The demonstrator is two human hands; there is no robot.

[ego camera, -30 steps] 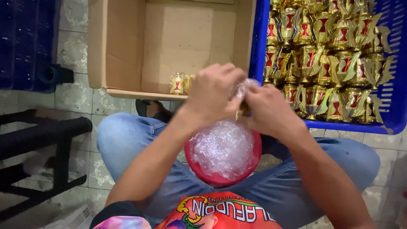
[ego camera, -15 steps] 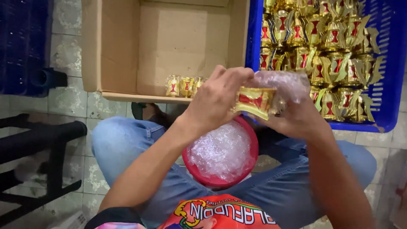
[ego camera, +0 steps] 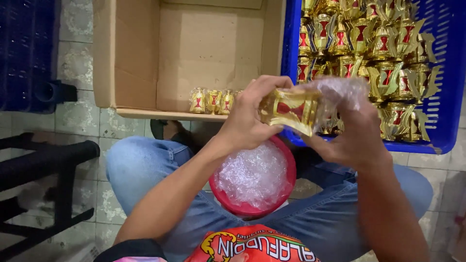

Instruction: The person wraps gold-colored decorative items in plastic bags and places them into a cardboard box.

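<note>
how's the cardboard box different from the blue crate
The cardboard box is brown with solid walls and nearly empty, just a few small wrapped gold pieces along its near edge. The blue crate is slotted plastic, packed with gold and red lanterns. Both sit open on the tiled floor.

This looks like a small home packing workshop. The person sits low over a worn tiled floor [ego camera: 77,121]. A blue plastic crate [ego camera: 449,97] holds many identical gold-and-red ornaments [ego camera: 369,48], and an open cardboard box [ego camera: 194,53] holds a few wrapped ones [ego camera: 212,101].
</note>
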